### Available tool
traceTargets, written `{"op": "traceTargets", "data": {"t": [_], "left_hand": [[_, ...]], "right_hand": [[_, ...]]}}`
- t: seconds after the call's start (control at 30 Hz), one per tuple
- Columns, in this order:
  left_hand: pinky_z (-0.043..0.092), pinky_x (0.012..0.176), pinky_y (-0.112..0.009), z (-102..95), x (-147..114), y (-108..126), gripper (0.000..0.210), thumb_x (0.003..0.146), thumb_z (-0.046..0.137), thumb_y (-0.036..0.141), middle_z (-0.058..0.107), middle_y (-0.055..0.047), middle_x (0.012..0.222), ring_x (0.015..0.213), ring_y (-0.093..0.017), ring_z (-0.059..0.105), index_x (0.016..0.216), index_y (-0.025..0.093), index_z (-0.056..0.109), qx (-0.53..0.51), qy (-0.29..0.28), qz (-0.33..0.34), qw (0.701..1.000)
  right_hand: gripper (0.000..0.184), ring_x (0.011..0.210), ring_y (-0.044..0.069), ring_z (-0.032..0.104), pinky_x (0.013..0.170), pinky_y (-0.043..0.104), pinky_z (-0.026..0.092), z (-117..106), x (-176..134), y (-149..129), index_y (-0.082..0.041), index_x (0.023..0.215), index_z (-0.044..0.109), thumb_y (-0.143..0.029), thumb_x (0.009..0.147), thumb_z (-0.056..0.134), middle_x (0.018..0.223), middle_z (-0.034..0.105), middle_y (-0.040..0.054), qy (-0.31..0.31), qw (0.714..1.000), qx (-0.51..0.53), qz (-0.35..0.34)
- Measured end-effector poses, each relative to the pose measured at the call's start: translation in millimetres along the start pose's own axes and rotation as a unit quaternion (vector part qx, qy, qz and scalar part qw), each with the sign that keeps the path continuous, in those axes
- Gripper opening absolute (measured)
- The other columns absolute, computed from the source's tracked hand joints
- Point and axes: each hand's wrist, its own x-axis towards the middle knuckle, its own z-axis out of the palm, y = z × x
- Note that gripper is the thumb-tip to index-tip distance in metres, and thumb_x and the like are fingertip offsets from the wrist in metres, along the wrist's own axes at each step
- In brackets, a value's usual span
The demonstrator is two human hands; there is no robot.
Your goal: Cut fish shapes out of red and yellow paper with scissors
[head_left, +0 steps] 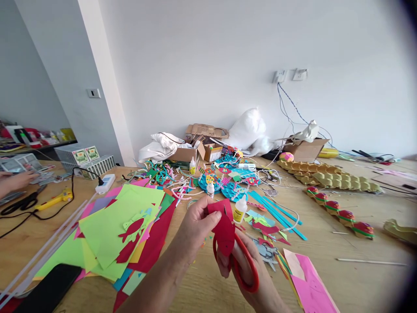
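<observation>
Fingers (213, 220) are curled in a grip above a wooden table (195, 289), with yellow-green sheets (119, 208) piled at left and pink paper (314, 284) lying at right. The right hand (263, 276) grasps red-handled scissors (256, 280), fingers through a loop, while the left hand (197, 224) pinches a piece of red paper (224, 230), raised at center, partly in front of the scissors. Beyond the red paper stands a small glue bottle (239, 212).
</observation>
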Motion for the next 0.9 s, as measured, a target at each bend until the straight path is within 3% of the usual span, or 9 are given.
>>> {"op": "traceTargets", "data": {"t": [0.13, 0.4, 0.67, 0.9], "left_hand": [[0.035, 0.058, -0.022, 0.1, -0.3, 2.5, 0.012, 0.069, 0.056, 0.028, 0.052, 0.003, 0.062, 0.058, -0.01, 0.044, 0.069, 0.017, 0.051, -0.006, -0.023, -0.007, 1.0], [0.034, 0.058, -0.022, -2.4, -0.5, -0.1, 0.016, 0.077, 0.051, 0.03, 0.048, 0.001, 0.066, 0.062, -0.012, 0.041, 0.068, 0.017, 0.054, 0.061, -0.035, 0.046, 0.996], [0.031, 0.055, -0.022, -2.0, 1.4, -2.0, 0.016, 0.078, 0.047, 0.028, 0.043, 0.002, 0.062, 0.058, -0.011, 0.037, 0.065, 0.017, 0.048, 0.083, -0.04, 0.05, 0.994], [0.031, 0.053, -0.022, -0.1, -0.1, 2.2, 0.018, 0.078, 0.046, 0.028, 0.041, 0.004, 0.06, 0.056, -0.01, 0.037, 0.063, 0.018, 0.043, 0.094, -0.043, 0.043, 0.994]], "right_hand": [[0.043, 0.039, 0.008, 0.041, 0.041, 0.02, 0.029, 3.8, -0.3, -3.6, -0.016, 0.065, 0.054, -0.058, 0.072, 0.062, 0.048, 0.048, -0.0038, 0.015, 1.0, 0.01, -0.004], [0.042, 0.039, 0.009, 0.04, 0.04, 0.021, 0.029, 3.3, 1.6, -3.9, -0.018, 0.059, 0.049, -0.056, 0.077, 0.056, 0.046, 0.045, -0.0043, 0.007, 1.0, -0.022, 0.002], [0.04, 0.04, 0.008, 0.04, 0.041, 0.02, 0.029, 2.7, -0.1, -2.5, -0.017, 0.06, 0.051, -0.053, 0.077, 0.059, 0.046, 0.047, -0.0042, 0.007, 1.0, -0.008, 0.011], [0.044, 0.037, 0.008, 0.04, 0.039, 0.02, 0.027, 0.9, 1.7, -0.3, -0.017, 0.067, 0.055, -0.06, 0.071, 0.06, 0.046, 0.046, -0.0052, 0.015, 1.0, 0.013, 0.015]]}}
